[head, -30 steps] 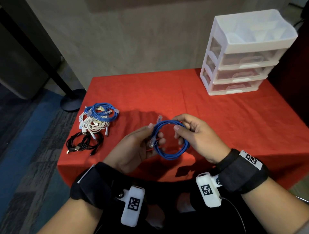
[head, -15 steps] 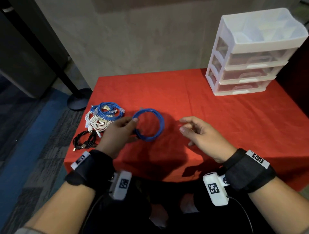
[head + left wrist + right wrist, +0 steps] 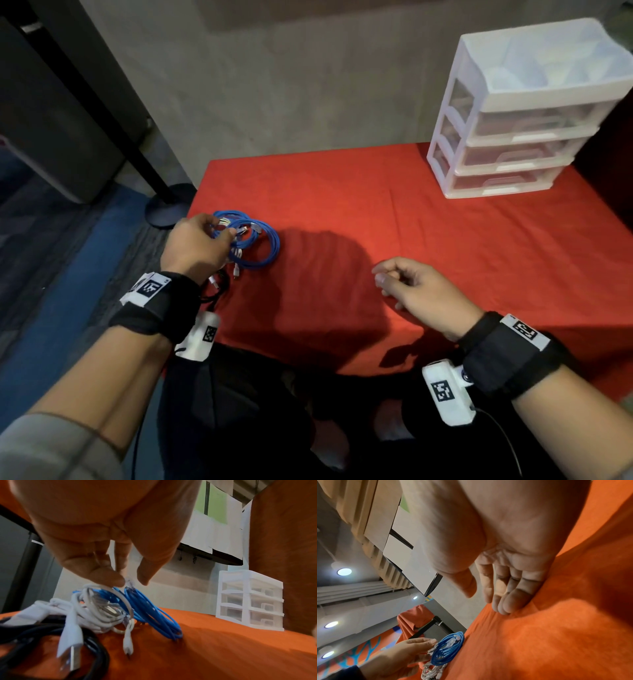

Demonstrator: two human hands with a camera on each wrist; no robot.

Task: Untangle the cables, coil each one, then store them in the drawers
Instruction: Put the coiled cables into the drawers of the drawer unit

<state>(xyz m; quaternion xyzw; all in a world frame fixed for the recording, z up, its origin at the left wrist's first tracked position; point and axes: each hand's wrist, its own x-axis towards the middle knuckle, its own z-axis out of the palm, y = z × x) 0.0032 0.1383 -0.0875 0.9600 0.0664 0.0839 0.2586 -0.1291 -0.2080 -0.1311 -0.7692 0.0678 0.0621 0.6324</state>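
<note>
A coiled blue cable (image 3: 262, 255) stands on the red tablecloth (image 3: 376, 205), leaning against a pile of white cables (image 3: 96, 609), another blue coil (image 3: 227, 215) and black cables (image 3: 96, 649) at the table's left edge. My left hand (image 3: 229, 234) hovers over the pile. Its fingertips (image 3: 111, 580) touch the top of the coil and a clear connector, with the thumb apart from them. My right hand (image 3: 383, 281) is near the table's front middle, fingers relaxed and holding nothing, their tips on the cloth (image 3: 503, 608). The white drawer unit (image 3: 507, 150) stands at the back right, all drawers closed.
The table's left edge runs just beside the cable pile, with carpet and a black pole base (image 3: 168, 209) beyond it. A beige wall stands behind the table. Bare red cloth lies between my hands and the drawer unit.
Both hands held the blue coil at the centre. The right hand let go, and the left hand carried the coil left and set it against the pile.
</note>
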